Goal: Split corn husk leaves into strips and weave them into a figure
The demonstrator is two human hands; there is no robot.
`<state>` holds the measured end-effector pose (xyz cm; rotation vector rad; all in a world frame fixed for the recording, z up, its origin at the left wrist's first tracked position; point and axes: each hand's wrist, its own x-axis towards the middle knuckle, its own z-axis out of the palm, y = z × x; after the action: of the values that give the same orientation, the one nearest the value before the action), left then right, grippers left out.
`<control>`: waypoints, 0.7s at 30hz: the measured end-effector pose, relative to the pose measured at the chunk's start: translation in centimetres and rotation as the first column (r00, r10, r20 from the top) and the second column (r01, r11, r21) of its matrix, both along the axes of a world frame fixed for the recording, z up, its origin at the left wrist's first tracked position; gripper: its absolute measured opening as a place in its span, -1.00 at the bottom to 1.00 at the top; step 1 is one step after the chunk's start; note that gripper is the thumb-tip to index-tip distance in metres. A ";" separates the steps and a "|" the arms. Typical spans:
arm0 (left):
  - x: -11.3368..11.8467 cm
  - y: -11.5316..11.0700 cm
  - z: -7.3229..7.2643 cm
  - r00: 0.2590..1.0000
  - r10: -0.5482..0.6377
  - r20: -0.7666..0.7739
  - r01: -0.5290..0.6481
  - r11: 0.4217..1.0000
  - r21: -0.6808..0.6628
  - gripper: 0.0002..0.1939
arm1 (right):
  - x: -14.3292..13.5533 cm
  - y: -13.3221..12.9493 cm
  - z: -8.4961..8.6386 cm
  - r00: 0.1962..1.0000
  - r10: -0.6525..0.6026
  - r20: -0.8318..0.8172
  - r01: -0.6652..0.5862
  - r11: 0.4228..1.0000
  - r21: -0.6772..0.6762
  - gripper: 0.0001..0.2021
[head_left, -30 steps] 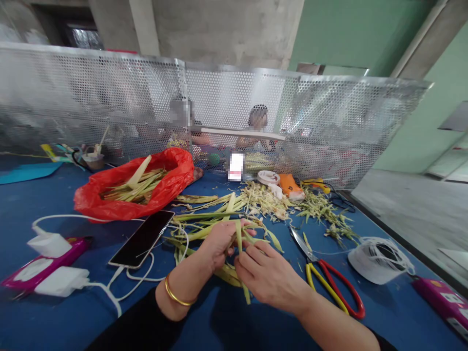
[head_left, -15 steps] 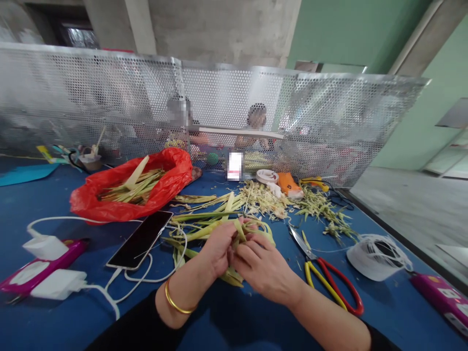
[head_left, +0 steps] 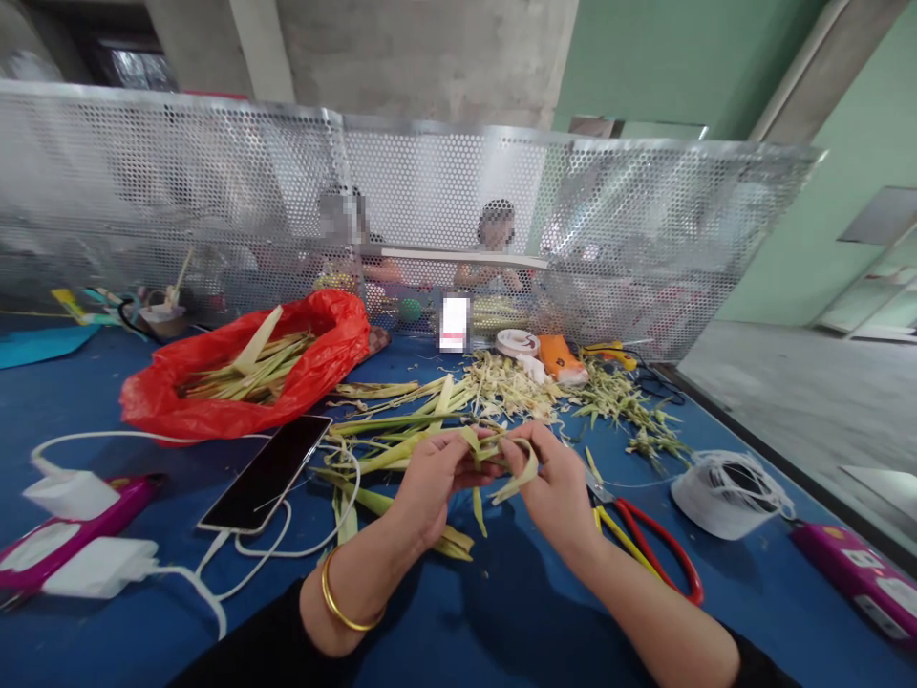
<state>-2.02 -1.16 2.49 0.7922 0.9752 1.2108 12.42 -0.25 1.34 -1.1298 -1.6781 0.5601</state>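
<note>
At the frame's centre, the pale leaf strip (head_left: 528, 468) is looped but looks unfinished, one end free; more leaves (head_left: 391, 455) lie left of centre. The left hand (head_left: 430, 481) and right hand (head_left: 557, 485) both pinch the strip (fingertips partly hidden). Half a second ago, the hands sat closer together.

Diffuse light; soft shadow (head_left: 526, 592) falls on table (head_left: 430, 645) below right hand (head_left: 557, 483); screen (head_left: 444, 182) beyond looks hazy, edges stretched.
</note>
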 end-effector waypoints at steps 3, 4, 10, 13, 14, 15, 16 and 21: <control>0.0 0.1 0.0 1.000 0.000 0.001 0.000 1.000 0.005 -0.74 | -0.1 0.4 -0.3 0.989 0.060 -0.138 -0.076 0.990 -0.116 -0.82; 0.0 0.1 0.0 1.000 -0.003 -0.001 0.003 1.000 0.008 -0.74 | -0.1 0.5 -0.3 0.976 0.076 -0.203 -0.109 0.981 -0.162 -0.80; 0.0 -0.1 0.0 0.996 -0.084 0.017 0.081 0.988 0.130 -0.72 | 0.0 0.9 -0.4 0.905 0.090 -0.416 -0.233 0.923 -0.308 -0.72; 0.1 -0.1 0.0 0.997 -0.068 -0.041 0.074 0.987 0.144 -0.68 | -0.1 0.8 -0.1 0.889 0.071 -0.452 -0.240 0.913 -0.329 -0.71; 0.2 -0.1 0.0 0.996 -0.051 -0.068 0.060 0.989 0.136 -0.66 | -0.2 0.7 0.0 0.879 0.054 -0.474 -0.248 0.901 -0.357 -0.70; 0.2 0.0 0.0 0.995 -0.032 -0.091 0.043 0.991 0.126 -0.64 | -0.3 0.6 0.2 0.866 0.032 -0.499 -0.258 0.884 -0.391 -0.69; 0.3 0.0 0.0 0.994 -0.014 -0.106 0.027 0.993 0.119 -0.64 | -0.4 0.6 0.3 0.849 0.004 -0.528 -0.268 0.864 -0.426 -0.68; -0.2 0.5 0.1 0.994 0.084 -0.065 -0.080 0.994 0.074 -0.65 | -0.4 1.3 0.0 0.783 -0.176 -0.597 -0.176 0.857 -0.485 -0.66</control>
<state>-2.24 -0.67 2.55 0.8610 1.0335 1.3023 12.00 1.04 1.38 -1.1334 -0.9491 1.2967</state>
